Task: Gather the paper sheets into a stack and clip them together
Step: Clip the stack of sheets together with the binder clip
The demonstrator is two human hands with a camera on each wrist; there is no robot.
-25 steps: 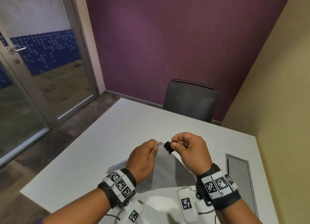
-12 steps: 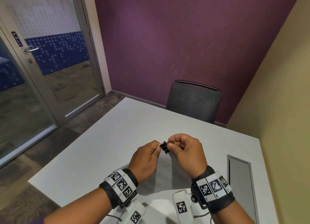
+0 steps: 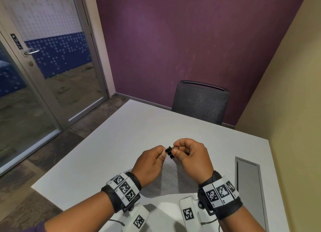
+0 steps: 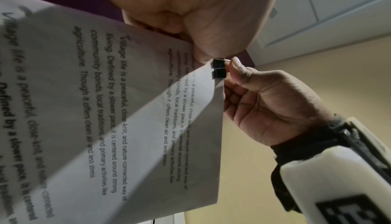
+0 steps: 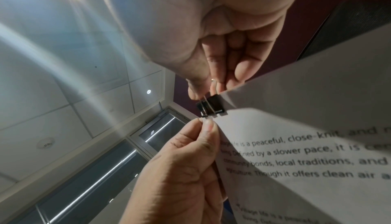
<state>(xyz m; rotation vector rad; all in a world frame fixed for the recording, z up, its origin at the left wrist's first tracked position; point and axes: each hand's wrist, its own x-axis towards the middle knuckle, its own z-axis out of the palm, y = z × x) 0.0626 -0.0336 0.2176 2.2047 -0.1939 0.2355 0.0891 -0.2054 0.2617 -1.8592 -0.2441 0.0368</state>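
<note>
A stack of printed paper sheets is lifted by one corner above the white table. My left hand pinches that corner between thumb and forefinger. A small black binder clip sits on the corner's edge, right beside the left fingertips. My right hand pinches the clip's wire handles. In the left wrist view the binder clip straddles the paper sheets. The right wrist view shows the binder clip on the paper sheets, with the handles between the right fingers.
A dark mesh chair stands at the table's far side. A grey cable hatch is set into the table at the right. Close on the right is a yellow wall, and a glass door stands at the left.
My right hand has brought the binder clip leftward onto the paper corner held by my left hand. Both hands have drawn closer together.
</note>
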